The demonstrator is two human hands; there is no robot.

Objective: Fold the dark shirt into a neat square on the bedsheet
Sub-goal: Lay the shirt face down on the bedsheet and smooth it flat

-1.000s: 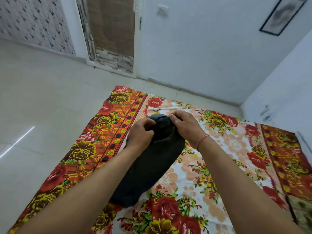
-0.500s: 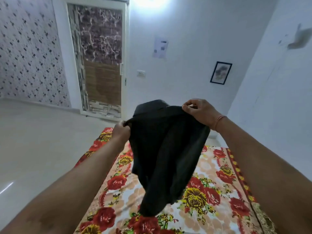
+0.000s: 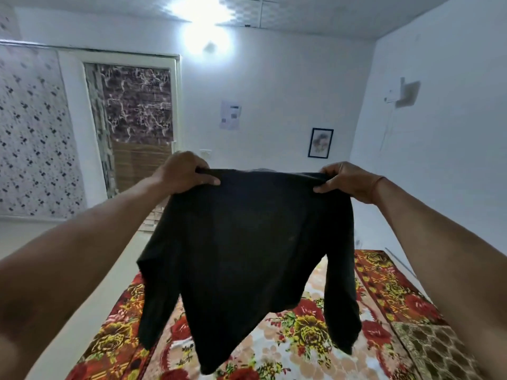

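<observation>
The dark shirt [image 3: 247, 248] hangs spread out in the air, long sleeves dangling at both sides, its hem above the floral bedsheet [image 3: 301, 333]. My left hand [image 3: 183, 172] pinches the shirt's left shoulder and my right hand [image 3: 345, 182] pinches the right shoulder, arms stretched forward at chest height. The shirt hides the middle of the bedsheet behind it.
The red and yellow flowered bedsheet lies on a pale floor [image 3: 82, 283]. A second brownish patterned cloth [image 3: 436, 349] sits at its right edge. A door [image 3: 137, 138] is in the back wall, and a white wall [image 3: 439, 160] runs close along the right side.
The shirt was bunched on the bedsheet, then lifted. My hands have moved apart and up, and the shirt now hangs open at full width. The view has tilted upward.
</observation>
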